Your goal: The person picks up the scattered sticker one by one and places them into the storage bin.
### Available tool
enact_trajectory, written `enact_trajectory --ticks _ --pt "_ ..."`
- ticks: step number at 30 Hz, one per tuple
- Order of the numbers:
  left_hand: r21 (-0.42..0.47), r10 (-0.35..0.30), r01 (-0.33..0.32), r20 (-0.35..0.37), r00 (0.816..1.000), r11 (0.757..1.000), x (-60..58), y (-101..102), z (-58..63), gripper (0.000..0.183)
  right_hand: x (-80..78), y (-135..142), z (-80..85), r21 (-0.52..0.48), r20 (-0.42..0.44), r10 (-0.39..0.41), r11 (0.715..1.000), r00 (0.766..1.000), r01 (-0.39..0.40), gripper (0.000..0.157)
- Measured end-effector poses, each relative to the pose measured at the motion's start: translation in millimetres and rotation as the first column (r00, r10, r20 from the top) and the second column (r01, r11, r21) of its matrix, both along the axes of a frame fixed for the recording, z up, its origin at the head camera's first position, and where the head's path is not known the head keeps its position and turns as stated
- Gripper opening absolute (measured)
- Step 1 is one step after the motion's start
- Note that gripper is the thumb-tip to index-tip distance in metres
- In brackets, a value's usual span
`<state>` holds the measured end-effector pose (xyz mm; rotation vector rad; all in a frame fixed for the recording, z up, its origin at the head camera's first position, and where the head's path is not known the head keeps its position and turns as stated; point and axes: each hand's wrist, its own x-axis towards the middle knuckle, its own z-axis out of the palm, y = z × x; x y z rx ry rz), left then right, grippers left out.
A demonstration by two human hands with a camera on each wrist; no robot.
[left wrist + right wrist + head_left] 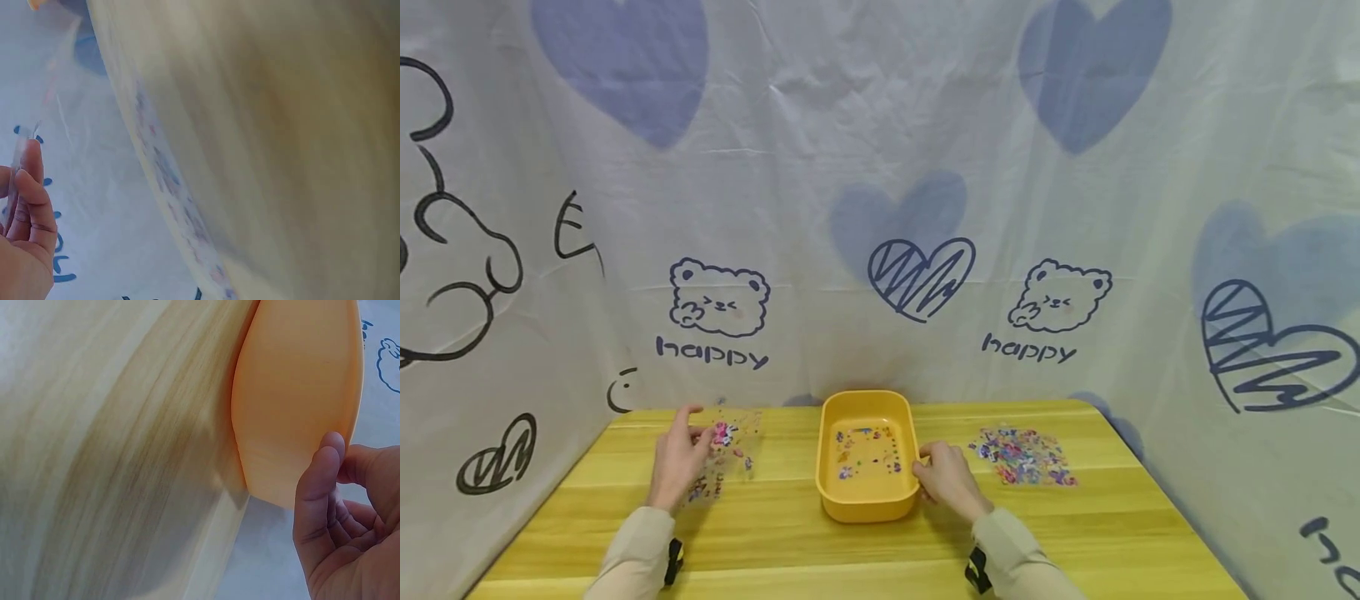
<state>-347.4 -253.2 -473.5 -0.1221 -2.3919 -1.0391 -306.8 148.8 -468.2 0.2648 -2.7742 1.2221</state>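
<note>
My left hand [679,458] is at the left of the table. It pinches a clear sheet [724,433] printed with small colourful figures, like a sticker sheet. In the left wrist view the sheet shows edge-on between thumb and fingers. More colourful pieces [169,169] lie flat on the table below that hand. A yellow plastic tub [868,512] stands mid-table with small colourful figures on its bottom. My right hand [951,479] pinches the tub's right rim between thumb and fingers, as the right wrist view also shows.
To the right of the tub lies a patch of clear, colourful sticker-like sheets [1022,454]. The yellow wood-grain table [760,550] ends at a white curtain [820,358] with hearts and bears, which also hangs along both sides.
</note>
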Motion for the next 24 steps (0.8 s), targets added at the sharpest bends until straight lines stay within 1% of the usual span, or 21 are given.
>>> enact_trajectory --ticks 3,5,12,15,18,20,24 --pt "-0.013 -0.007 0.007 0.0 1.0 1.0 -1.6 5.3 1.7 0.018 0.2 -0.3 0.3 -0.005 0.003 0.003 1.0 1.0 -0.003 0.023" --pt "-0.021 -0.007 0.007 0.003 1.0 1.0 -2.2 8.4 3.9 0.015 0.2 -0.2 0.4 -0.007 0.005 0.004 1.0 1.0 -0.004 0.023" --pt "-0.041 -0.004 0.003 -0.031 1.0 0.999 -1.6 17.4 12.6 0.025 0.0 -0.5 0.1 -0.009 0.009 -0.001 1.0 1.0 0.001 0.024" --pt "-0.04 -0.013 0.011 -0.039 0.999 0.999 -0.9 22.7 16.5 0.025 -0.2 -0.9 -0.1 -0.002 0.003 -0.006 1.0 1.0 0.006 0.022" --pt "-0.028 -0.035 0.033 -0.051 0.998 0.999 -0.2 29.2 20.4 0.026 -0.4 -1.2 -0.4 0.002 -0.004 -0.004 1.0 1.0 0.004 0.021" --pt "-0.028 -0.05 0.049 -0.065 0.997 0.998 0.3 34.0 23.0 0.031 -0.4 -1.1 -0.6 0.003 -0.006 -0.003 1.0 1.0 0.003 0.02" --pt "-0.039 -0.086 0.083 -0.093 0.992 0.996 0.7 42.3 28.8 0.049 -0.4 -1.0 -0.6 0.006 -0.008 -0.001 1.0 1.0 0.001 0.019"
